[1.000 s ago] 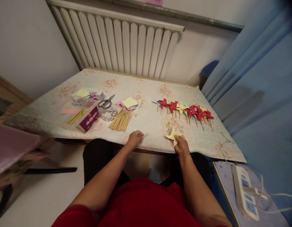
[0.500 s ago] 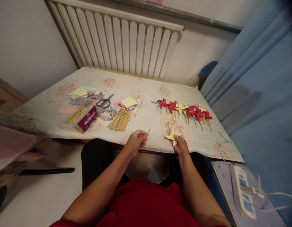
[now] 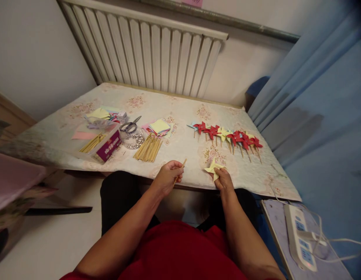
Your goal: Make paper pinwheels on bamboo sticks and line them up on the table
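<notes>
My left hand (image 3: 170,175) is closed on a thin wooden stick (image 3: 184,163), whose upper end juts past the thumb and whose lower end shows below the fingers. To the right, my right hand (image 3: 223,179) pinches a pale yellow paper pinwheel (image 3: 213,168) by its lower right side, over the table's front edge. The stick and the pinwheel are apart. Beyond my left hand lies a bundle of wooden sticks (image 3: 148,148). Behind it rests a stack of coloured paper squares (image 3: 159,127). Several pinwheels on sticks (image 3: 235,137) lie in a row at the right.
A clear round container (image 3: 133,140) of small shiny pieces stands on the table with scissors (image 3: 130,125) on it. Left of it is a purple and white box (image 3: 108,147) with more sticks. A power strip (image 3: 300,237) with cables lies at the lower right.
The stick in my left hand has turned or slid a little, so its lower end now shows below the fingers. My right hand and the yellow pinwheel have hardly moved.
</notes>
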The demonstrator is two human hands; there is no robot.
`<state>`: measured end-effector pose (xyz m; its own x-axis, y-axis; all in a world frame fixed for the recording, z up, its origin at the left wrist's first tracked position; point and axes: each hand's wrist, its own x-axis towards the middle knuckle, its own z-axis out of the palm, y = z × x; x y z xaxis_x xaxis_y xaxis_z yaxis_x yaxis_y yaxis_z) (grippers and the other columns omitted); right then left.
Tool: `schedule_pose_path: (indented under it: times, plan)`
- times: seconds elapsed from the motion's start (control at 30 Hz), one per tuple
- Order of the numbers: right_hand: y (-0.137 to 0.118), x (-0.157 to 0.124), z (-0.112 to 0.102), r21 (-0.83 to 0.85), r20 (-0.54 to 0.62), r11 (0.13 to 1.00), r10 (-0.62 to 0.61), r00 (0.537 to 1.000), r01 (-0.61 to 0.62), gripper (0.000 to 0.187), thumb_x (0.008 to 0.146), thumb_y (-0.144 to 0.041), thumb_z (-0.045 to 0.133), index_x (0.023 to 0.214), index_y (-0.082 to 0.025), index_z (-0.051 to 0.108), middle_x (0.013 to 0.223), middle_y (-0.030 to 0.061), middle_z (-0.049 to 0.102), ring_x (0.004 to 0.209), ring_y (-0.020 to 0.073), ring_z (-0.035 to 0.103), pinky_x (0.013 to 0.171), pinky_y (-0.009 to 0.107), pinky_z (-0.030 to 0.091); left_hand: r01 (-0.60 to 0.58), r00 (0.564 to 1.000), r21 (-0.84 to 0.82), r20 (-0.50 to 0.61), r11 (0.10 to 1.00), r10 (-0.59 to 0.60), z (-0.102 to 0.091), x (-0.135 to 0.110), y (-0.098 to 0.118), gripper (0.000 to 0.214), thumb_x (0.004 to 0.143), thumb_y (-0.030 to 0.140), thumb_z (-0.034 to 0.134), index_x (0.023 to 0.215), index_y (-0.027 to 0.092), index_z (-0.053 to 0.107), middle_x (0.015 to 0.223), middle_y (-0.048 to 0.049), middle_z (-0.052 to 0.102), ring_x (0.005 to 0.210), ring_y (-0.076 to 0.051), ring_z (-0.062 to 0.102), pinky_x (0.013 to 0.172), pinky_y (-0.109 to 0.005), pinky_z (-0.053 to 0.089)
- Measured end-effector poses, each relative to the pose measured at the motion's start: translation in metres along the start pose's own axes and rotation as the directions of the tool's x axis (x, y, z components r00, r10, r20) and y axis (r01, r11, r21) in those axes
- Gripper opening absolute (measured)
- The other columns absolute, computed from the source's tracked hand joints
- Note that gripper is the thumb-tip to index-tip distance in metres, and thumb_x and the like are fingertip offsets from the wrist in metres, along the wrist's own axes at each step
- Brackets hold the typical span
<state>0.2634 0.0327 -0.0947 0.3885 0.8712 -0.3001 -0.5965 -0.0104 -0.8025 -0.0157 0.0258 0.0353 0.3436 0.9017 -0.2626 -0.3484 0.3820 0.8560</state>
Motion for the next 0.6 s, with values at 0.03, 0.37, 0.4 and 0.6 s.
schedule_pose_path:
  times: [0.03,0.37,0.4,0.6]
  plan:
    - [0.0,0.0,0.0,0.003,0.003,1.0,0.001,1.0,-0.001,0.032,0.053,-0.011,0.082,0.074,-0.018,0.059,0.078,0.0009,0.072,0.076,0.02,0.071,0.077,0.042,0.064,0.003,1.0,-0.009,0.006,1.0,-0.003,0.001,-0.001,0.001,0.025,0.06,0.021,0.073,0.076,0.016,0.055,0.058,0.0055,0.05,0.049,-0.006,0.046,0.047,-0.02,0.033]
    - [0.003,0.002,-0.004,-0.013,0.004,1.0,-0.018,1.0,0.018,0.034,0.051,-0.013,0.084,0.072,-0.017,0.057,0.079,0.0021,0.072,0.074,0.0196,0.071,0.073,0.037,0.064,0.033,0.999,-0.076,0.034,0.997,-0.031,0.005,-0.008,0.007,0.037,0.058,0.024,0.077,0.09,0.014,0.061,0.063,0.0056,0.052,0.049,-0.005,0.045,0.047,-0.02,0.032]
    - [0.003,0.002,-0.004,-0.015,0.005,1.0,-0.024,1.0,0.024,0.035,0.05,-0.014,0.084,0.071,-0.017,0.057,0.079,0.0017,0.072,0.074,0.0194,0.071,0.072,0.037,0.064,0.036,0.999,-0.079,0.033,0.996,-0.034,0.006,-0.009,0.008,0.037,0.058,0.024,0.077,0.09,0.014,0.061,0.063,0.0055,0.052,0.049,-0.005,0.045,0.047,-0.02,0.031]
    - [0.004,0.0,-0.001,-0.053,0.002,0.998,-0.044,0.999,0.044,0.035,0.05,-0.018,0.085,0.071,-0.018,0.057,0.076,-0.0001,0.071,0.07,0.0176,0.07,0.067,0.032,0.063,0.045,0.999,-0.091,0.028,0.995,-0.043,0.009,-0.013,0.009,0.036,0.058,0.02,0.076,0.09,0.014,0.061,0.061,0.0061,0.052,0.048,-0.005,0.044,0.046,-0.02,0.029]
